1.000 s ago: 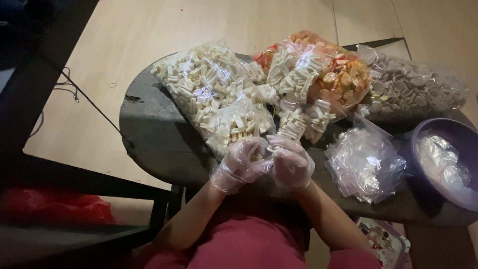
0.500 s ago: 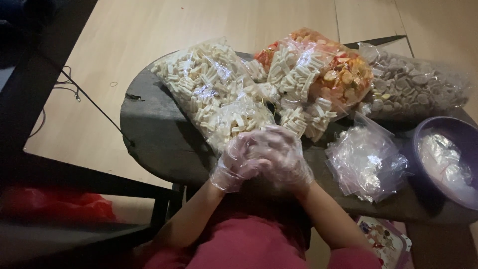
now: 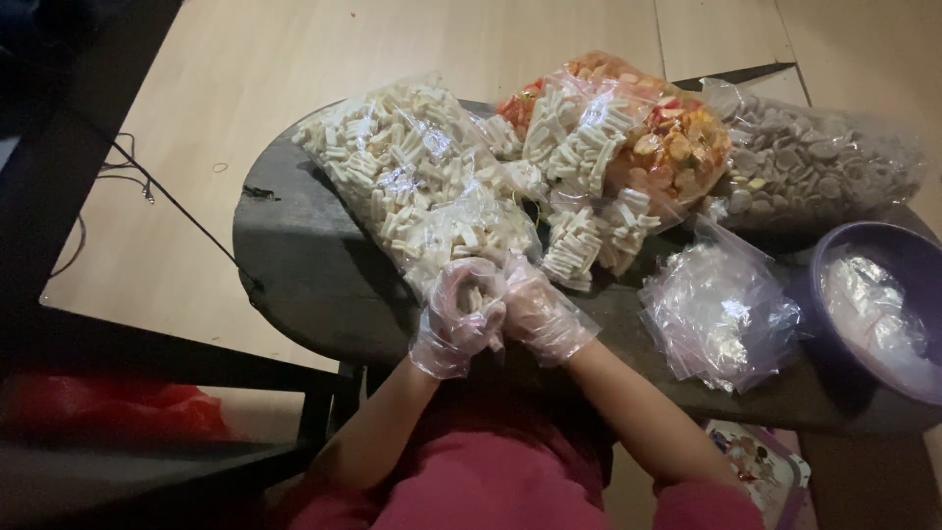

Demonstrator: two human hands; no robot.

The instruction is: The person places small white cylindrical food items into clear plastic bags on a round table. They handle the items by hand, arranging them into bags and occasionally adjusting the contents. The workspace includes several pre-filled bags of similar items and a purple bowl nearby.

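- While both hands meet at the near edge of the dark round table (image 3: 294, 265), the left hand (image 3: 459, 316) and the right hand (image 3: 535, 312) press together, each in a thin clear glove.
- The left hand's fingers are curled shut around a few pale snack sticks, which show through the glove; the right hand is cupped against it, and whether it grips anything of its own cannot be told.
- The big bag of white sticks (image 3: 412, 182) lies just beyond the hands, its near end touching or almost touching the fingertips. Its long axis runs from far left toward the near middle, ending at the hands.
- The left hand sits slightly nearer that bag's near end; the right hand is nearer the smaller bundle of sticks (image 3: 589, 231) just far and right of it.
- Farther back rest a bag of orange and mixed snacks (image 3: 667, 132) and, to its right, a bag of grey round chips (image 3: 814, 162).
- A heap of empty clear bags (image 3: 721, 309) lies right of the hands, well apart from them, with a purple bowl (image 3: 834, 270) beyond it at the right edge.
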